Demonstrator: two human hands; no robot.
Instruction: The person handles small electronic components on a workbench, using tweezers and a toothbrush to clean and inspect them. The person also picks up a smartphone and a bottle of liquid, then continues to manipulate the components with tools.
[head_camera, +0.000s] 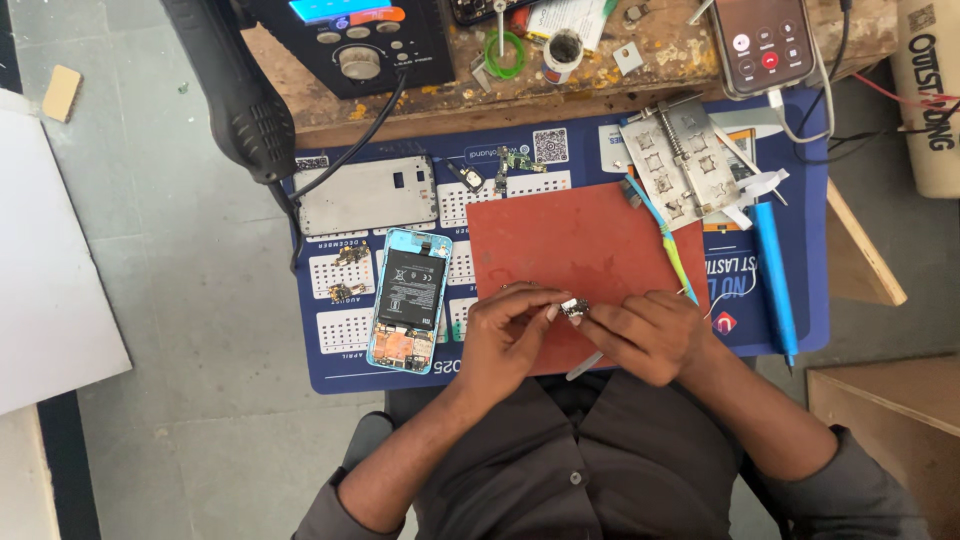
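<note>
Low in the frame's centre, the left hand (510, 335) and right hand (645, 335) are pinching a small component (573, 309) over the red mat (570, 250), apparently inspecting it; steady fingertip control seems needed next.

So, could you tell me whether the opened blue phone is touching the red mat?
Apart. The head view shows a strip of the blue work mat between the opened blue phone and the red mat.
</note>
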